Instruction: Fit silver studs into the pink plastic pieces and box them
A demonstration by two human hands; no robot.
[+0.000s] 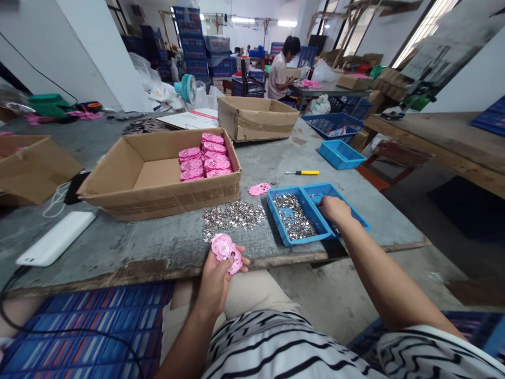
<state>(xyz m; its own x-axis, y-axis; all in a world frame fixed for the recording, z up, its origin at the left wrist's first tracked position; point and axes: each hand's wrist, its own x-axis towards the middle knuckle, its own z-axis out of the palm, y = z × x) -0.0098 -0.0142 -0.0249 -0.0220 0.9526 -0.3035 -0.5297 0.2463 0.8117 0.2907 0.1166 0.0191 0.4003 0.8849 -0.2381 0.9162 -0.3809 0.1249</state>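
My left hand (221,273) grips a pink plastic piece (225,250) near the table's front edge, thumb across its face. My right hand (335,209) reaches down into the right one of two blue trays (357,217); its fingertips are hidden, so what they touch does not show. In the left blue tray (279,221) lie many small shiny metal parts (295,223). A loose heap of similar metal parts (236,215) is spread on the table just beyond my left hand. Another pink piece (259,189) lies flat behind the heap.
An open cardboard box (165,197) holds stacked pink pieces (216,163). Behind it stands a second box (260,118). A yellow-handled screwdriver (307,172), a smaller blue tray (342,154) and a white power bank (55,239) lie on the table. Another person (281,73) sits at a farther table.
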